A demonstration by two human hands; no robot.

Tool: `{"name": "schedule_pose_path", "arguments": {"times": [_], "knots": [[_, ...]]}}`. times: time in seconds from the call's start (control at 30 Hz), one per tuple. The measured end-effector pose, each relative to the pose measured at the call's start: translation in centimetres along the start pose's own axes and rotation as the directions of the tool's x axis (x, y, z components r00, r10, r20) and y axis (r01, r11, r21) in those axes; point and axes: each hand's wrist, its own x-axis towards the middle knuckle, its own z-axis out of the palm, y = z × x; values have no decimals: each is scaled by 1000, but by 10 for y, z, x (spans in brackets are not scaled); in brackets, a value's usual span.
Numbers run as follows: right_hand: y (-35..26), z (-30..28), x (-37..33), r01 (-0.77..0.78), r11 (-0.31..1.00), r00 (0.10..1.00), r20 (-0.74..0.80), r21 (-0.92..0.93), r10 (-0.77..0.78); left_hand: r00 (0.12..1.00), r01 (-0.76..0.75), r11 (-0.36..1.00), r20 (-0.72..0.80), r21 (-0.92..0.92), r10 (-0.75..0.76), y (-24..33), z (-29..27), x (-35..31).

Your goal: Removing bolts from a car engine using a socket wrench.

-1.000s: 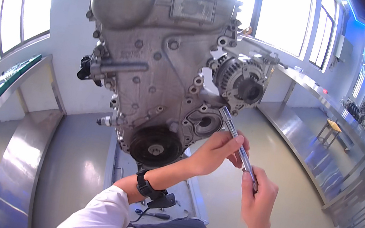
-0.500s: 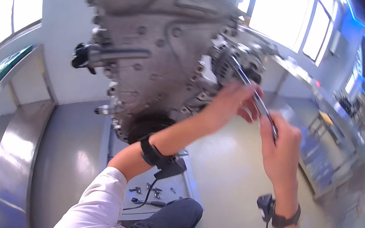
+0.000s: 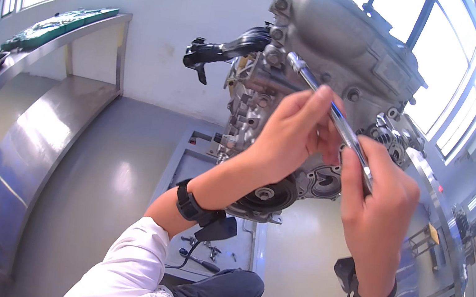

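Note:
A straight chrome extension bar with a socket at its end (image 3: 337,118) slants across the middle, its socket end up and to the left. My left hand (image 3: 296,136) is closed round the bar's middle. My right hand (image 3: 379,188) grips its lower end, with the thumb along the side. Behind the hands stands a grey metal engine (image 3: 340,24) with bolts along its edge. The socket end overlaps the engine's upper left edge; whether it touches a bolt I cannot tell. Low on the engine, a black pulley (image 3: 266,195) is partly hidden by my left forearm.
A black pipe-like part (image 3: 223,51) juts left from the engine. Below lies a metal tray (image 3: 253,245) holding a black-handled ratchet (image 3: 198,261) and several small metal parts. A steel bench (image 3: 33,133) runs along the left; another workbench (image 3: 433,187) is at right.
My view has swung left, so the engine sits farther right in it. The bar has gone from before the alternator-like part to the engine's upper left edge. Both hands still hold it.

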Motion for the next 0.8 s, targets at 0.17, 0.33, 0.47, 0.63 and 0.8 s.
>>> {"name": "schedule_pose_path", "arguments": {"times": [0.17,0.33,0.47,0.63,0.8], "knots": [[-20,26,42,35,987,999,38,-155,-29,999,16,933,-39,-360,-33,29,-22,19],[-43,21,60,53,971,994,106,-235,-28,971,0,891,-214,-454,-109,43,-9,12],[-44,12,64,280,860,960,91,-426,-266,896,-276,936,-295,216,332,30,-23,-5],[-51,27,72,408,806,911,135,-429,-389,788,-335,-324,452,885,418,78,-32,-3],[-59,2,72,388,907,920,7,-166,-392,679,-515,-574,712,637,180,126,-19,19]]}}
